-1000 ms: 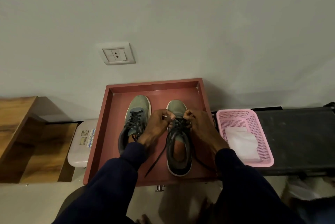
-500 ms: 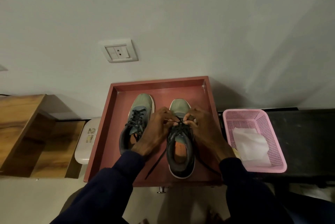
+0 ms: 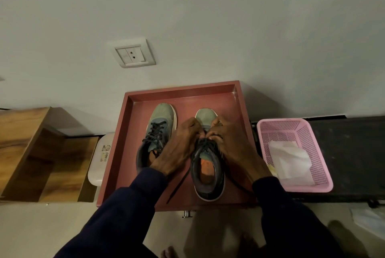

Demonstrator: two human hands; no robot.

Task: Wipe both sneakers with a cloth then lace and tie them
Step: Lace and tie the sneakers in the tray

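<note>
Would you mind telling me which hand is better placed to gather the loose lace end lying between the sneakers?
Left, probably: the left hand lies directly beside that lace end, while the right hand is across the right sneaker.

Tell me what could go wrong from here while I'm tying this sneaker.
1. The left hand and right hand pinch the laces of the sneaker, while the loose ends trail toward the front edge of the tray. A sleeve could catch one and pull the knot loose.
2. The left wrist lies over the heel of the other sneaker, so it may nudge that one askew.
</note>
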